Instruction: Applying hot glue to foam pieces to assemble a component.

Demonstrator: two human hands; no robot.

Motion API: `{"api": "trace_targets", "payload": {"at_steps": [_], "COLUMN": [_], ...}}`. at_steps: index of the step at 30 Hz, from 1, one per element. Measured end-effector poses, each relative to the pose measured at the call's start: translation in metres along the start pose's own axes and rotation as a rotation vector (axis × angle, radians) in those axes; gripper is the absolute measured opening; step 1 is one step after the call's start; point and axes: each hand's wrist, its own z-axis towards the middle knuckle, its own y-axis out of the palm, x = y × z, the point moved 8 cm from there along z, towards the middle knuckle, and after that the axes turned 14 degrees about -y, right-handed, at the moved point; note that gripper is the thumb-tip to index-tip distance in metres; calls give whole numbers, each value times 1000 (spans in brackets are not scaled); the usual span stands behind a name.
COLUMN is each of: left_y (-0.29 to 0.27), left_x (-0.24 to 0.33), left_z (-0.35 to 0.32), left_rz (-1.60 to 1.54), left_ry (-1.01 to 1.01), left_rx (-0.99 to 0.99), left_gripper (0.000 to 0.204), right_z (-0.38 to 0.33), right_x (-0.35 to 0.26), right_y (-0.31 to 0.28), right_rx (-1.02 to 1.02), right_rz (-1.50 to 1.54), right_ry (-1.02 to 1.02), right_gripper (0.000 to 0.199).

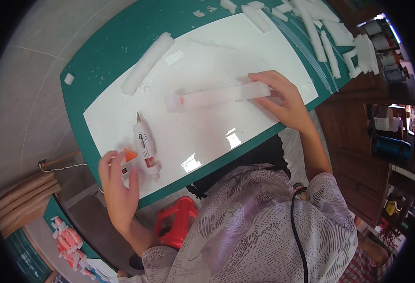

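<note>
Patterned shirt fabric (245, 231) spreads across the lower centre of the frame. Right of centre, the right hand (283, 100) pinches one end of a long white foam strip (210, 98) reaching leftward past mid-frame, while at lower left the left hand (119, 186) has its fingers parted about a white glue gun (143, 137), contact unclear; beyond, foam offcuts (310, 32) litter the green tabletop (92, 70) at upper right.

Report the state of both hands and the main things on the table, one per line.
Right hand: closed on the held strip.
Held strip: white, straight, gripped at its right end.
Left hand: blurred, fingers apart from thumb; grip unclear.
Glue gun: lying down, nozzle away from person.
Second strip: white, lying unheld.
White scraps: loose, scattered.
</note>
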Motion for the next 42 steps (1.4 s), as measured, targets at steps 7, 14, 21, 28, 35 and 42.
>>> {"api": "trace_targets", "payload": {"at_steps": [7, 14, 21, 28, 35, 42], "left_y": [25, 46, 47, 47, 48, 47], "left_x": [105, 99, 96, 91, 90, 87], "left_z": [57, 69, 69, 71, 73, 75], "left_rz": [-162, -192, -218, -227, -249, -266], "left_ry": [361, 381, 370, 297, 273, 238], "left_rx": [-37, -103, -87, -100, -106, -117], "left_gripper": [38, 28, 25, 23, 23, 22], "right_z": [3, 18, 23, 33, 38, 37], "right_x": [-6, -18, -16, -28, -34, -33], "right_y": [-1, 7, 6, 13, 21, 22], "right_rx": [-27, -100, -86, -204, -299, -316], "right_rz": [-32, -109, -40, -204, -325, -335], "right_ry": [-21, -89, -68, -179, -254, -242], "right_gripper": [46, 48, 49, 54, 56, 56]}}
